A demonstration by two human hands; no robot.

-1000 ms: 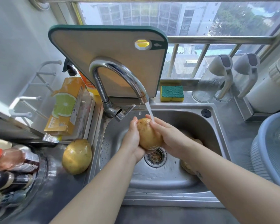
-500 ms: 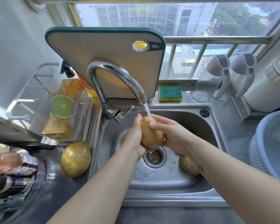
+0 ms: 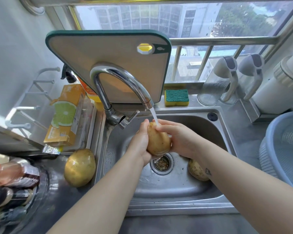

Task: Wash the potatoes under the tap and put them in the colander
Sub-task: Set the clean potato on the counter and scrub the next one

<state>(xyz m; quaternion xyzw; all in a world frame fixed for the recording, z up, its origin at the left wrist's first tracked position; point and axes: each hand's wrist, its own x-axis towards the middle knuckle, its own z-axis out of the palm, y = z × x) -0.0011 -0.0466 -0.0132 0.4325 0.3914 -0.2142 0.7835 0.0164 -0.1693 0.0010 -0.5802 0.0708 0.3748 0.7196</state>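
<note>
I hold a brown potato (image 3: 158, 141) over the sink drain, under the running water from the curved steel tap (image 3: 120, 78). My left hand (image 3: 139, 142) cups its left side and underside. My right hand (image 3: 179, 137) wraps its right side, fingertips at the top where the stream lands. A second potato (image 3: 197, 169) lies in the sink (image 3: 167, 188) behind my right forearm, partly hidden. A larger potato (image 3: 79, 167) rests on the counter left of the sink. The blue colander (image 3: 284, 149) stands at the right edge.
A cutting board (image 3: 108, 65) leans against the window behind the tap. A green and yellow sponge (image 3: 176, 97) lies on the ledge. An orange box (image 3: 66, 115) sits in a tray on the left. Bottles (image 3: 10, 179) crowd the lower left; clear jugs (image 3: 227, 81) stand at the back right.
Both hands have turned the potato under the stream, tilting it more upright, and my right fingers have shifted up to its top.
</note>
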